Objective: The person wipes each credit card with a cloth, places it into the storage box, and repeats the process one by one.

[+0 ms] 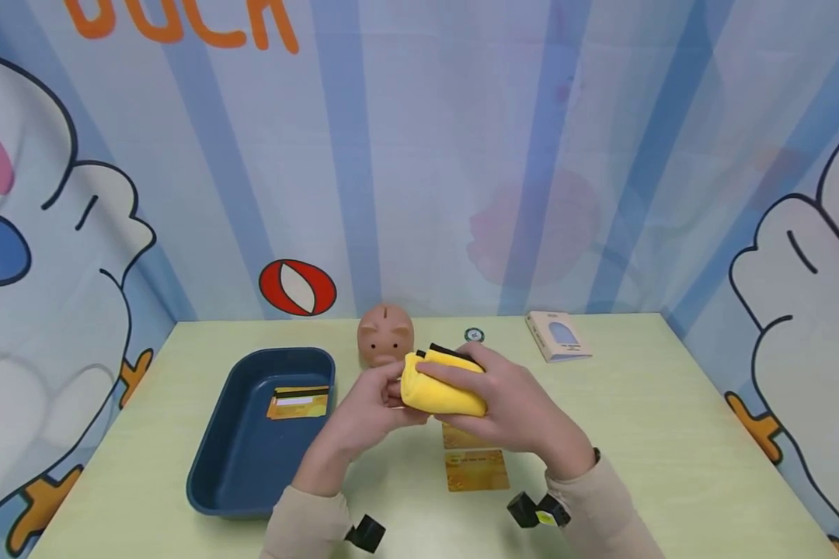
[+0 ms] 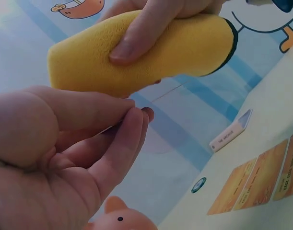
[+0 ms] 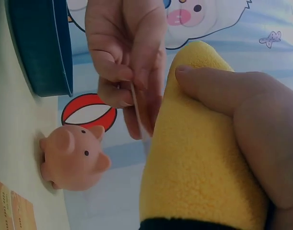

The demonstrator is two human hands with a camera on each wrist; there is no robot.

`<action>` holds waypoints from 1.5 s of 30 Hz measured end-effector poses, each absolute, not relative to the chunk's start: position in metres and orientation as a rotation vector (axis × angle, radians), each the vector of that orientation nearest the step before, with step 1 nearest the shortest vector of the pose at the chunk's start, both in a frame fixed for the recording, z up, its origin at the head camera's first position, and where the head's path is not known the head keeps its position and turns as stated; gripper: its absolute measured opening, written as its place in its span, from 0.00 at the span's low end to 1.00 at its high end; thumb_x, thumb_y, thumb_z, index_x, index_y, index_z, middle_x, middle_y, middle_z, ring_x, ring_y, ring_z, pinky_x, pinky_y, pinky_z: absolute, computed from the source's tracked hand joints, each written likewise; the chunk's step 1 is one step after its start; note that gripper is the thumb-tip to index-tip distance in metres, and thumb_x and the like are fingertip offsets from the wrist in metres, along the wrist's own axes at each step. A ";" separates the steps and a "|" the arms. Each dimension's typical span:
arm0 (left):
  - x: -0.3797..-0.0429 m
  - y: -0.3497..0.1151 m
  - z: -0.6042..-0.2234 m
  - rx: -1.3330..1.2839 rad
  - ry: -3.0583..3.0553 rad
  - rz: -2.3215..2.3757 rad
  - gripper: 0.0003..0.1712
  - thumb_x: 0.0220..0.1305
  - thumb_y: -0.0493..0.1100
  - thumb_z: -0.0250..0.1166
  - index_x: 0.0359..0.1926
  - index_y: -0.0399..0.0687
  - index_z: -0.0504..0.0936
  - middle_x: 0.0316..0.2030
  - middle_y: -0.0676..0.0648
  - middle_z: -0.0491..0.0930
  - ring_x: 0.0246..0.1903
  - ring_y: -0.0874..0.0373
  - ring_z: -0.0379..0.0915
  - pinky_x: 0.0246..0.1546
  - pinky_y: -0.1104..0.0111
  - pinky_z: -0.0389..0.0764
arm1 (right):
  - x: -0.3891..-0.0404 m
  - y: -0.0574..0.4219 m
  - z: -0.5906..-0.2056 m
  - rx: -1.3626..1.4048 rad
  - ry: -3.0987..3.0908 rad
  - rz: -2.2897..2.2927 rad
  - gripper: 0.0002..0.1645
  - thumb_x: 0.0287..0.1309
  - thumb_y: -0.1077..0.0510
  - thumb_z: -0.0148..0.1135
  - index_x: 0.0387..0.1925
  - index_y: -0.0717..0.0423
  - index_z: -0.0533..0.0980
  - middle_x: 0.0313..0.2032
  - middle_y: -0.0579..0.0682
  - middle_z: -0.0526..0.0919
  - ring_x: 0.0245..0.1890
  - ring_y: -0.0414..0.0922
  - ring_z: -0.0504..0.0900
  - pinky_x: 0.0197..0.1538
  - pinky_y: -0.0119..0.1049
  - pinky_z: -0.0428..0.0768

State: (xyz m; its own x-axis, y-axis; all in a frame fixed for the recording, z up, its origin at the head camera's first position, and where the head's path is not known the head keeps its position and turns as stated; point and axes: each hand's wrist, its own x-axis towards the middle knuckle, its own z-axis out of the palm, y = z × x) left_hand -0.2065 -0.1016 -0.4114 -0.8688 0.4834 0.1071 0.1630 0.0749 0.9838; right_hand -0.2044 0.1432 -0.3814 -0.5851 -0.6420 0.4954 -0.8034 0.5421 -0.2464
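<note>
The right-wrist view shows a thin, blurred strip (image 3: pixel 138 105) between the left hand's thumb and fingers; the head view does not make it out. The left-wrist view shows three cards (image 2: pixel 259 177) at right, while the head view shows only two, one partly behind the right hand (image 1: pixel 510 396).

In the head view, the tray's (image 1: pixel 252 466) right rim runs near the left wrist, at lower left, with more cards (image 1: pixel 297 402) inside. The pig (image 1: pixel 384 335) stands just beyond the left hand (image 1: pixel 367 407); the chip (image 1: pixel 474 335) and box (image 1: pixel 558 336) lie toward the table's (image 1: pixel 671 435) far edge, the box well apart from both hands.

Both forearms rise from the bottom and converge at centre. The right hand grips the yellow cloth (image 1: pixel 443 390) there, thumb and fingers wrapped about it; the left pinches the strip narrowly, beside the cloth.
</note>
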 end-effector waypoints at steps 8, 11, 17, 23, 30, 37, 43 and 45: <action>-0.205 -0.102 -0.410 0.659 2.049 1.955 0.34 0.62 0.22 0.68 0.69 0.29 0.72 0.60 0.30 0.79 0.53 0.43 0.83 0.50 0.58 0.88 | -0.202 0.136 -0.387 1.218 -2.441 0.648 0.36 0.62 0.45 0.75 0.71 0.31 0.76 0.51 0.51 0.77 0.38 0.40 0.74 0.37 0.34 0.80; -0.204 -0.102 -0.408 0.623 1.995 2.016 0.37 0.63 0.22 0.68 0.72 0.32 0.69 0.62 0.30 0.78 0.53 0.44 0.85 0.48 0.55 0.89 | -0.202 0.134 -0.388 1.188 -2.464 0.647 0.34 0.64 0.43 0.73 0.70 0.31 0.76 0.53 0.52 0.77 0.38 0.40 0.75 0.36 0.35 0.81; -0.204 -0.103 -0.405 0.628 2.049 2.061 0.37 0.71 0.25 0.63 0.78 0.37 0.63 0.64 0.30 0.78 0.50 0.51 0.86 0.48 0.62 0.88 | -0.205 0.136 -0.387 1.100 -2.503 0.549 0.34 0.63 0.44 0.73 0.70 0.30 0.76 0.57 0.54 0.77 0.38 0.42 0.77 0.35 0.37 0.82; -0.205 -0.105 -0.404 0.647 2.107 2.108 0.34 0.72 0.25 0.60 0.77 0.38 0.66 0.60 0.30 0.80 0.44 0.56 0.87 0.46 0.65 0.88 | -0.209 0.136 -0.388 1.055 -2.441 0.446 0.36 0.62 0.46 0.74 0.71 0.27 0.75 0.55 0.55 0.76 0.36 0.44 0.80 0.32 0.38 0.84; -0.206 -0.111 -0.401 0.670 2.074 2.187 0.35 0.71 0.23 0.59 0.77 0.36 0.66 0.55 0.27 0.81 0.38 0.56 0.88 0.43 0.67 0.88 | -0.211 0.142 -0.386 1.011 -2.440 0.500 0.35 0.61 0.45 0.76 0.69 0.30 0.76 0.57 0.58 0.76 0.35 0.46 0.82 0.35 0.42 0.86; -0.206 -0.118 -0.398 0.630 2.065 2.211 0.34 0.72 0.24 0.59 0.77 0.39 0.66 0.58 0.28 0.80 0.40 0.56 0.89 0.45 0.68 0.88 | -0.217 0.154 -0.385 1.013 -2.449 0.554 0.33 0.61 0.47 0.75 0.68 0.33 0.78 0.53 0.55 0.78 0.40 0.46 0.78 0.40 0.43 0.84; -0.205 -0.122 -0.396 0.597 2.069 2.200 0.35 0.73 0.25 0.60 0.78 0.40 0.66 0.59 0.28 0.80 0.41 0.53 0.89 0.46 0.67 0.88 | -0.218 0.162 -0.384 0.981 -2.475 0.499 0.34 0.59 0.49 0.77 0.67 0.34 0.79 0.49 0.54 0.79 0.37 0.46 0.75 0.36 0.40 0.80; -0.205 -0.124 -0.396 0.590 2.064 2.195 0.36 0.73 0.25 0.59 0.78 0.41 0.65 0.60 0.28 0.80 0.40 0.53 0.89 0.46 0.66 0.88 | -0.218 0.165 -0.383 0.968 -2.476 0.481 0.34 0.58 0.49 0.78 0.67 0.35 0.80 0.48 0.55 0.79 0.36 0.46 0.75 0.35 0.41 0.79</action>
